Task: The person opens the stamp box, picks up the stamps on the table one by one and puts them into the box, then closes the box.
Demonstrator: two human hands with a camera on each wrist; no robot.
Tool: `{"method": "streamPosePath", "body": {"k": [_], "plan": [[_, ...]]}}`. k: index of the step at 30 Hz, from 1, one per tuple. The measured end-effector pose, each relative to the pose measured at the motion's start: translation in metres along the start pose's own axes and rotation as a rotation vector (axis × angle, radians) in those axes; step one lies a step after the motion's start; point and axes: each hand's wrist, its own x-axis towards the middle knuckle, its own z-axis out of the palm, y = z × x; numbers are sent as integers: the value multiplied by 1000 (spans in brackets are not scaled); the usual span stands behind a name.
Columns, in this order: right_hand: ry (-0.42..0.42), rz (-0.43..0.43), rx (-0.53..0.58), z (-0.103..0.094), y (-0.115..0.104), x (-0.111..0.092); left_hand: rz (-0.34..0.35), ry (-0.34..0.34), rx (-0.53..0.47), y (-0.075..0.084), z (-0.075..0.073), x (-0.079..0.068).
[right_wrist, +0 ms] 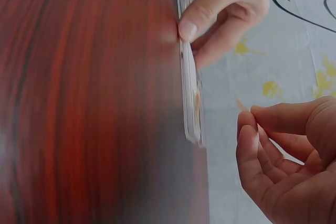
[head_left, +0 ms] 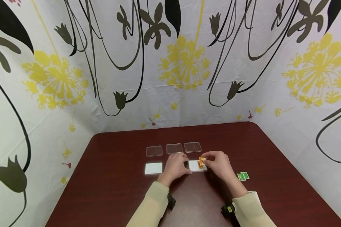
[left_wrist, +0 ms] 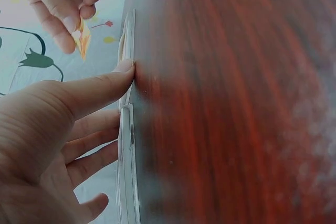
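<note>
My left hand (head_left: 176, 167) holds the near and far edges of a shallow white-bottomed plastic case (head_left: 194, 165) between thumb and fingers. Just above the case's right part, my right hand (head_left: 219, 164) pinches a small orange-and-yellow card (left_wrist: 82, 39) between thumb and fingertips. In the right wrist view, something yellowish (right_wrist: 197, 100) lies inside the case under the raised card; its kind is unclear. Another white-bottomed case (head_left: 153, 168) lies left of my left hand. The left wrist view shows a second case edge (left_wrist: 127, 161) beside the gripped one, mostly covered by my hand in the head view.
Behind the cases, three clear plastic lids (head_left: 154, 151) lie in a row. Two small green cards (head_left: 241, 177) overlap to the right of my right hand. A white paper (head_left: 255, 196) is partly under the right sleeve. Patterned cloth (head_left: 182, 107) borders the dark red table (head_left: 108, 176).
</note>
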Motion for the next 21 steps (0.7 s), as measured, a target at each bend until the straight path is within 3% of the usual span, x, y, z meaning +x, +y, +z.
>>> {"method": "streamPosePath", "body": {"k": [13,21], "plan": [[-49,-30,20,25,-14,4,11,-3,15,0,-2,0],[-48,-63,-47,36,-16,11,11,-2,3,0,-1,0]]}}
